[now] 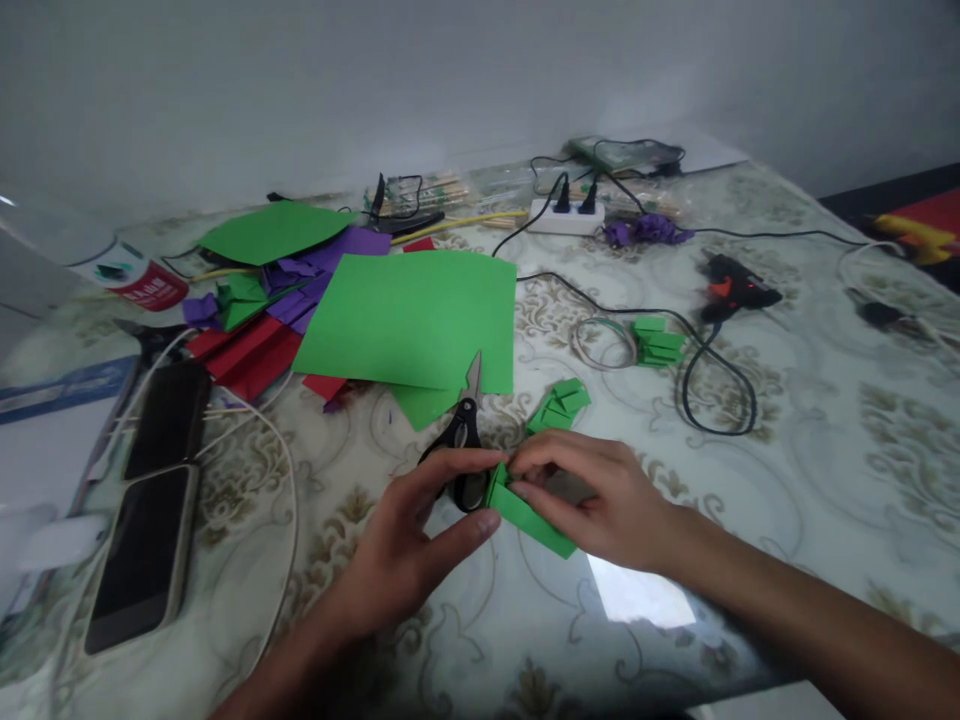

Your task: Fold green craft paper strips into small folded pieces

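Note:
Between my two hands is a green paper strip (538,524), folded at its left end. My left hand (420,530) grips that end, thumb at the near edge and index finger at the far edge. The fingertips of my right hand (592,490) pinch the same end from the right, covering part of the fold. Black-handled scissors (466,425) lie just beyond my left hand, blades pointing away and resting on a large green sheet (420,315). A folded green paper piece (561,405) lies past my right hand, and another green folded piece (658,342) sits farther back beside a ring of tape (604,343).
At the right lies a black glue gun (739,285) with its cable looping on the patterned tablecloth. A white power strip (566,217) stands at the back. Red paper (255,355) and purple paper pile up left; two phones (142,560) and a paper cup (139,278) are nearby.

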Demonstrator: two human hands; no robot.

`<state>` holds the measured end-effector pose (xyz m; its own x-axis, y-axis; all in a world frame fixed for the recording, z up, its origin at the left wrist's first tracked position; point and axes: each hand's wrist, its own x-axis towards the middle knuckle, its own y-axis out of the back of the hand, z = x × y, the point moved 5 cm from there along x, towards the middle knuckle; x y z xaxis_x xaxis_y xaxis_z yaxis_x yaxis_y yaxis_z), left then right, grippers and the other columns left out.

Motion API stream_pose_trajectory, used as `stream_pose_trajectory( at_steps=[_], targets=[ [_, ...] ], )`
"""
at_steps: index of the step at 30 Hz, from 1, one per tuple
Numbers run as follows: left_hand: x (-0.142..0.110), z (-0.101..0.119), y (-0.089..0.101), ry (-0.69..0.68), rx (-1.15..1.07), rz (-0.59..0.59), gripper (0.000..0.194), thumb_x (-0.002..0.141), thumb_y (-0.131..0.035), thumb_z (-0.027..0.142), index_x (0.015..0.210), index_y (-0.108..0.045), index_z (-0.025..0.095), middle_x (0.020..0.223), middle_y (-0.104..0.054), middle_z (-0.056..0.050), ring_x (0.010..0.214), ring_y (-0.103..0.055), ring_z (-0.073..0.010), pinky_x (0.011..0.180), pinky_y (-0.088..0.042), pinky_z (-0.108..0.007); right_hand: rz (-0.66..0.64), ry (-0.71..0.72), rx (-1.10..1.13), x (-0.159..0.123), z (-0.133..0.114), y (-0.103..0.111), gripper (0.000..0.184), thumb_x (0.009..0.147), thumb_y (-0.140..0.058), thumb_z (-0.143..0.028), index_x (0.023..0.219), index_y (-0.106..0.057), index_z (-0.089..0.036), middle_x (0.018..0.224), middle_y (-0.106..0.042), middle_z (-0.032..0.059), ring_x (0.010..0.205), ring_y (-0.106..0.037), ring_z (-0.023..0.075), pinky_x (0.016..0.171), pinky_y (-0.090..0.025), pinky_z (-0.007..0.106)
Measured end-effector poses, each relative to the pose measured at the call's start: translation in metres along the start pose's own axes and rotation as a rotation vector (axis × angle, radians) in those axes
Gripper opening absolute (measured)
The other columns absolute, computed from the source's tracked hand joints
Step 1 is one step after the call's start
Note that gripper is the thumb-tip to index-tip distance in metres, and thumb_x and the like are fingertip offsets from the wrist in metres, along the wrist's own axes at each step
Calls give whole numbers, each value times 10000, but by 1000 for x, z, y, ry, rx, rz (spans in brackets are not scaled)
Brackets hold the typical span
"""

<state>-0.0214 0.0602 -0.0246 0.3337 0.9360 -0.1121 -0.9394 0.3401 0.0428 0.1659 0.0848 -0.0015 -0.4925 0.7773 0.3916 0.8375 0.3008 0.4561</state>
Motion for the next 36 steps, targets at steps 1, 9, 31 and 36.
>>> stream_pose_trajectory(
  at_steps=[1,9,31,36],
  targets=[
    [0,0,0,-8,11,3,364,936,-754,263,1279,-696,368,1309,-719,18,1252,-632,-191,1107,-465,-292,-2,5,-3,0,0,0,50,966,-662,-141,1012,-682,-139,882,-726,80,757,-690,152,705,-556,260],
    [-6,3,-1,-83,145,2,353,998,-660,259,1341,-660,344,1358,-696,-5,1281,-627,-206,1145,-454,-335,-47,49,-34,-1,-3,-3,67,987,-608,-119,1000,-674,-112,873,-689,101,776,-656,166,703,-533,274],
    [-9,12,-5,-216,272,26,372,1010,-597,176,1356,-652,302,1343,-720,-41,1265,-658,-223,1113,-509,-363,-70,-12,-9,-3,0,-7,76,980,-577,-144,930,-621,-180,786,-596,26,718,-568,150,657,-468,273],
    [-11,11,-4,-205,259,35,369,1016,-590,185,1357,-649,315,1343,-719,-26,1254,-663,-216,1100,-514,-345,-68,-23,-18,-5,1,-7,68,976,-591,-153,920,-621,-176,781,-595,24,720,-566,149,663,-464,277]
  ],
)
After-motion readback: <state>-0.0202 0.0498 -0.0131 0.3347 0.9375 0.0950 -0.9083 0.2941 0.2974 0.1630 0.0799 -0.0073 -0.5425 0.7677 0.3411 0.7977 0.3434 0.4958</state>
